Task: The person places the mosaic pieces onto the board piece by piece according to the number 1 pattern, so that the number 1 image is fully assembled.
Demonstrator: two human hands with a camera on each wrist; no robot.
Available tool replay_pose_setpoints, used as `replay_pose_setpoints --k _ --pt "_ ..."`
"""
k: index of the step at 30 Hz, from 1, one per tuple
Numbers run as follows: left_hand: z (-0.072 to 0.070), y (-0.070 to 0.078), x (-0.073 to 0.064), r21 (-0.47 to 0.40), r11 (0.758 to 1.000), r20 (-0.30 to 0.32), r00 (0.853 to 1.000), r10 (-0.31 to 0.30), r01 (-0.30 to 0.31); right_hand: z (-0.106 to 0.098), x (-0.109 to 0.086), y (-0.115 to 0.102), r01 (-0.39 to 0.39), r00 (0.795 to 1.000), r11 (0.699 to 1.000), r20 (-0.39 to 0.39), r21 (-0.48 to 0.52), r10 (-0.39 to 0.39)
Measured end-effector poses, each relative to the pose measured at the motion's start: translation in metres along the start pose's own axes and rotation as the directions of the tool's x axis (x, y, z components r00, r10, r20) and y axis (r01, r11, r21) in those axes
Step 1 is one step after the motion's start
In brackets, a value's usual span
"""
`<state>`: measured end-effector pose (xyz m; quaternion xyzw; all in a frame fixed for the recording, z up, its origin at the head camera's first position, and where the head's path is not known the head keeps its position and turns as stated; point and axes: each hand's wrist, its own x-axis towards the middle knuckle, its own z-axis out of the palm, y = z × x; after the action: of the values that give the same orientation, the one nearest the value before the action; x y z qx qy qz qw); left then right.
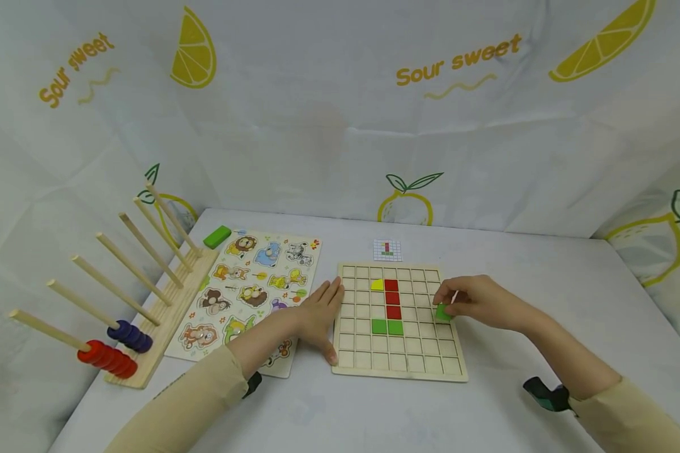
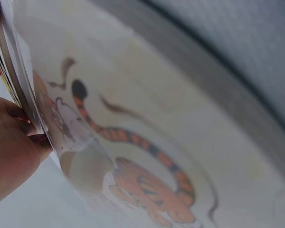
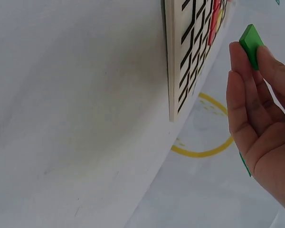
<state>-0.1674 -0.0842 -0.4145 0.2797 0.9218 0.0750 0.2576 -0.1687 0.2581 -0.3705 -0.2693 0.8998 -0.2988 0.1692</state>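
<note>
Between thumb and fingertips my right hand (image 1: 481,303) pinches a green square tile (image 3: 251,47), held over the right edge of the wooden grid board (image 1: 427,363). My left hand (image 1: 319,319) lies along the board's left edge, fingers stretched out and thumb at the near left corner. On the grid, several red tiles (image 1: 392,298) form an upright column. A yellow tile (image 1: 377,285) with a cut corner sits left of the top red one. Two green tiles (image 1: 395,328) lie side by side at the column's foot. Behind the board is a small pattern card (image 1: 387,250).
Left of the grid board lies an animal picture puzzle (image 1: 252,277), partly covered by my left arm. Farther left stands a wooden peg rack (image 1: 189,275) with red rings (image 1: 106,359) and blue rings (image 1: 129,336). A green block (image 1: 218,236) lies near the rack's far end.
</note>
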Motion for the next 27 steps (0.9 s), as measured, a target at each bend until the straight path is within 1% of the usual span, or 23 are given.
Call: replay_pose_setpoints --k 3,8,12,15,21,27 --pt "0.000 0.000 0.000 0.000 1.000 -0.001 1.000 0.000 0.000 0.005 0.007 -0.003 0.001 1.000 1.000 0.005 0.022 -0.001" --pt "0.001 -0.001 0.000 0.007 1.000 0.000 1.000 -0.002 0.002 0.013 0.016 -0.008 0.026 0.999 0.998 0.017 0.061 -0.027" --pt "0.001 -0.001 0.000 0.020 1.000 -0.001 1.000 -0.001 0.001 0.018 0.021 -0.012 0.015 0.999 0.996 0.028 0.084 -0.018" --pt "0.000 0.000 0.000 0.019 1.000 0.001 1.000 -0.002 0.002 0.022 0.025 -0.014 0.008 0.999 0.997 0.036 0.082 -0.011" --pt "0.000 0.000 0.001 0.016 1.000 0.003 1.000 -0.007 0.007 0.030 0.031 -0.015 0.035 0.998 0.997 0.046 0.065 -0.038" --pt "0.001 -0.001 0.001 0.018 1.000 0.005 1.000 -0.005 0.005 0.039 0.036 -0.013 0.028 0.997 0.999 0.070 0.047 -0.031"
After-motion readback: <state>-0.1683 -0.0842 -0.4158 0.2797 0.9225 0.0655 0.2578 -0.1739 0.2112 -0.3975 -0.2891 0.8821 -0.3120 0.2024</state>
